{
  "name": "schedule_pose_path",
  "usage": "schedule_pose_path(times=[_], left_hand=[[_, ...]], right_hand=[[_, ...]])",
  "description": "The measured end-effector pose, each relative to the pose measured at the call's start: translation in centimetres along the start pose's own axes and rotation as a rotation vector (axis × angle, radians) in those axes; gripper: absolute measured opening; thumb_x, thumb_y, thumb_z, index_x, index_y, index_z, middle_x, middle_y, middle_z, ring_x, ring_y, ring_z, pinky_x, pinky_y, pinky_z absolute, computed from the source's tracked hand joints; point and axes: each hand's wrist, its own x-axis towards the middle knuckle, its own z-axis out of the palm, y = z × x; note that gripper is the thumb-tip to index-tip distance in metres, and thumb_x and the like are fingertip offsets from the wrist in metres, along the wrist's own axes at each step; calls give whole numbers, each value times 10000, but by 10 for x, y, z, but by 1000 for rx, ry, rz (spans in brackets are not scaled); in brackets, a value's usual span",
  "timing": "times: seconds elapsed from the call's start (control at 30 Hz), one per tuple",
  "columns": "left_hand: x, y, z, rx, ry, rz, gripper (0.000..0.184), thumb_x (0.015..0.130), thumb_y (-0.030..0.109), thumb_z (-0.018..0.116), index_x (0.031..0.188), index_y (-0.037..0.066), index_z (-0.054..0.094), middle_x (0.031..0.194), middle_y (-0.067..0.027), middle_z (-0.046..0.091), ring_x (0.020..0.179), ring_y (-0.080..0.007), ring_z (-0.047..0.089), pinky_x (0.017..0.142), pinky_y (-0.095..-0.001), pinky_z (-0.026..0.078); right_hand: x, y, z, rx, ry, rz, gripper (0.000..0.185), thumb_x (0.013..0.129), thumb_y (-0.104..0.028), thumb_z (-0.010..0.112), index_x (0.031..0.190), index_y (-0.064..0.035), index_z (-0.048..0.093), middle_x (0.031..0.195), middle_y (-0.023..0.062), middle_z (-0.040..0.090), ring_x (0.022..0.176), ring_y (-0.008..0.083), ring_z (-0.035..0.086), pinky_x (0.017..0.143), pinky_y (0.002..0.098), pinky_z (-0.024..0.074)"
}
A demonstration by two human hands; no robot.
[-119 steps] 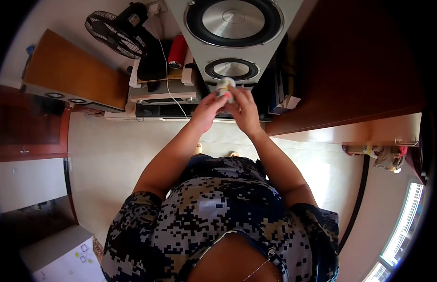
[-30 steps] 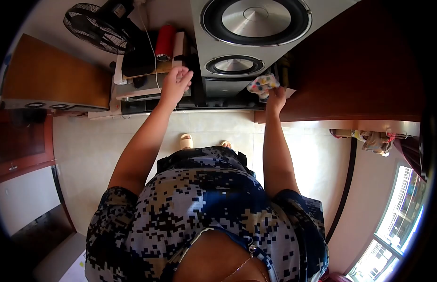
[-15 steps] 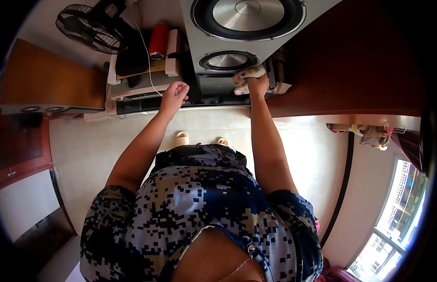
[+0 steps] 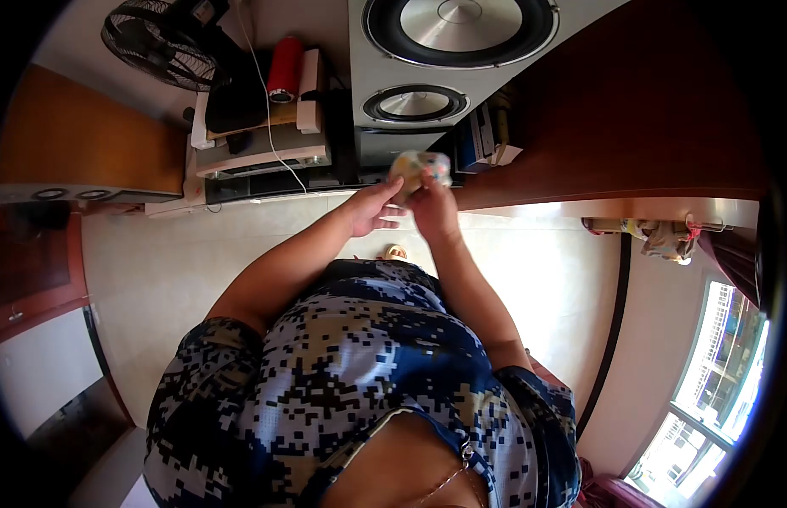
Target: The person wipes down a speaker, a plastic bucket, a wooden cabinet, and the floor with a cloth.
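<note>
One spotted cloth (image 4: 418,162): up front at fingertips, in front of speaker (image 4: 423,74), near its base
R hand (image 4: 435,208): gripping cloth, so nearer hand
L hand (image 4: 373,210): lower fingers loose, thumb by cloth's L edge; pinching or not, can't tell
Cloth vs hands: fwd of R, fwd + R of L
Long axis: approx L-R, across body; blurry
Cloth points: bunched, no clear front end

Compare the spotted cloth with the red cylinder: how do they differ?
The spotted cloth is pale and multicoloured; the red cylinder is mainly plain red. The cloth looks bunched; the cylinder straight-sided. The right hand holds the cloth; no hand touches the cylinder. Both are smaller than the grey speaker.
</note>
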Motion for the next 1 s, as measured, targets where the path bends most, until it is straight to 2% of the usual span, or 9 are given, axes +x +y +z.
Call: schedule_pose_path(times=[0.03,0.2,0.33,0.47,0.57,0.67,0.77,0.93,1.0], left_hand=[[4,-5,3,-95,14,59,309,867,350,564,1074,122,528,971,1,599,945,-122,550,761,-312,469],[8,17,-10,-160,386,518,287,778,207,673,988,69,534,952,-43,595,915,-135,554,764,-333,467],[50,45,-20,744,798,1150,472,633,164,769,980,44,472,898,-114,528,846,-268,544,719,-369,432],[68,41,-6,869,1212,1209,545,530,143,819,902,73,426,917,-121,444,818,-316,480,704,-400,409],[70,42,1,789,1288,1310,574,519,169,827,910,67,419,930,-122,438,833,-330,478,726,-402,411],[77,43,0,492,1206,1186,593,528,196,823,937,54,417,933,-133,456,847,-350,494,741,-405,420],[79,45,-16,583,1126,1130,581,558,224,808,951,32,426,930,-148,492,853,-348,522,741,-404,433],[53,56,-38,408,1078,1050,427,655,225,763,899,27,474,800,-138,576,701,-270,580,652,-341,468],[52,68,-53,165,856,1211,400,682,174,738,938,26,469,826,-115,575,723,-239,578,660,-328,468]], right_hand=[[-15,1,16,104,-28,113,238,840,-161,569,1046,-46,535,989,49,590,929,174,566,738,311,463],[-31,-25,7,-578,30,68,256,869,-236,538,1076,-86,553,1073,48,581,977,177,565,781,316,438],[-46,-52,-11,-786,51,48,206,871,-199,522,1028,-74,570,941,46,627,858,150,607,726,257,444],[-56,-56,-34,-855,181,41,170,868,-182,526,979,-66,580,925,41,627,812,137,608,679,250,449],[-63,-59,-45,-954,223,25,171,863,-182,532,977,-64,581,921,39,628,805,135,608,685,251,449],[-72,-69,-57,-1071,263,-48,168,843,-152,544,961,-46,598,884,47,638,772,137,625,655,245,456],[-79,-76,-92,-1113,328,-130,162,825,-125,534,941,-39,607,861,52,645,733,140,634,607,233,456],[-90,-82,-115,-1104,461,-99,157,825,-128,523,923,-40,609,848,57,646,719,130,633,590,227,449],[-89,-80,-124,-1090,457,-65,154,841,-147,530,939,-46,593,869,54,638,737,129,616,606,234,439]])
